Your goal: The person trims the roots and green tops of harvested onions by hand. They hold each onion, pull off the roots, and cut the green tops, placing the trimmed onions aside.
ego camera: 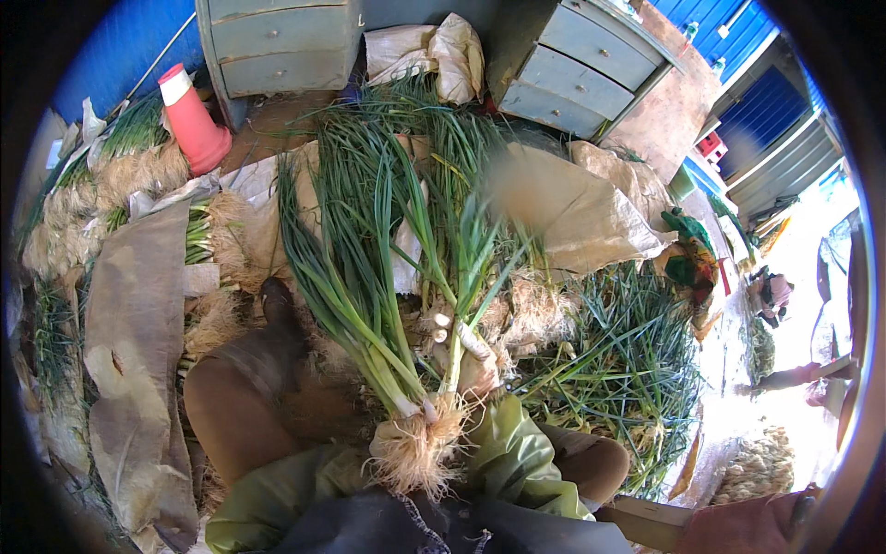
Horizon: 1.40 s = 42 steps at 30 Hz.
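A bunch of long-leaved green onions (387, 374) stands with its pale roots (421, 450) towards my body and its leaves spread away from me. My left hand (385, 438) is mostly hidden behind the root end, closed around the bunch's base. Above the olive-green right sleeve, my right hand (480, 370) grips a separate-looking stalk (453, 356) at the bunch's right side. Pale round tips, perhaps covered fingertips, show beside that stalk. Beyond my hands lies a large pile of green onions (360, 173), leaves pointing away.
More onions (616, 353) lie at right, bundled ones (201, 232) at left beside a woven sheet (135, 346). A sack (574, 208) covers part of the pile. A red traffic cone (192, 124) and drawer cabinets (280, 48) stand beyond. Another person (772, 294) is at far right.
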Each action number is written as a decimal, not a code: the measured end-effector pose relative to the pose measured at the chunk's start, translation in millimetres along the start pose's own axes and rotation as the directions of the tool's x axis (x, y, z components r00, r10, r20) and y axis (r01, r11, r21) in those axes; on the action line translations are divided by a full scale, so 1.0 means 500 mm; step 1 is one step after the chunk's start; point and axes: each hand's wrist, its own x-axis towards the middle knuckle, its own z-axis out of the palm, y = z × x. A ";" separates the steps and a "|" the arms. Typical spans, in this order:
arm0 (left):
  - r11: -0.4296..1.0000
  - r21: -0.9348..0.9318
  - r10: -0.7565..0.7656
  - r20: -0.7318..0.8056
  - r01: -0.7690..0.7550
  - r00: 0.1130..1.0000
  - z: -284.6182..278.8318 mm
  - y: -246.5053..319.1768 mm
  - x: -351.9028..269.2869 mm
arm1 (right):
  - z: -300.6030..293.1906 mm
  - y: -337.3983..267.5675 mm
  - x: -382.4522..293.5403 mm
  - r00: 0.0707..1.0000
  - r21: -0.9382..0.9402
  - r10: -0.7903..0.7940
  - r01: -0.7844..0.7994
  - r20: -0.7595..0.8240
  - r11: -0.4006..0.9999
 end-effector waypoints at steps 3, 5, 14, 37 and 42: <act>0.973 0.184 -0.076 -0.312 0.139 0.947 0.000 0.010 -0.020 | 0.007 -0.030 0.020 0.987 -0.270 0.084 -0.119 -0.140 0.955; 0.972 0.122 -0.142 -0.376 0.201 0.916 -0.004 0.014 -0.024 | 0.016 -0.060 0.011 0.954 -0.592 -0.086 -0.105 -0.286 0.799; 0.979 0.074 -0.146 -0.383 0.188 0.912 -0.007 0.002 -0.001 | 0.058 -0.046 -0.160 0.905 -0.251 -0.350 0.290 -0.242 0.924; 0.929 0.245 -0.106 -0.537 0.276 0.837 0.009 0.020 -0.033 | -0.076 0.035 -0.109 0.980 -0.393 0.135 -0.183 -0.147 0.901; 0.966 0.135 -0.145 -0.418 0.219 0.897 -0.025 0.024 -0.021 | -0.093 0.038 -0.106 0.846 0.517 0.350 -0.525 0.401 0.676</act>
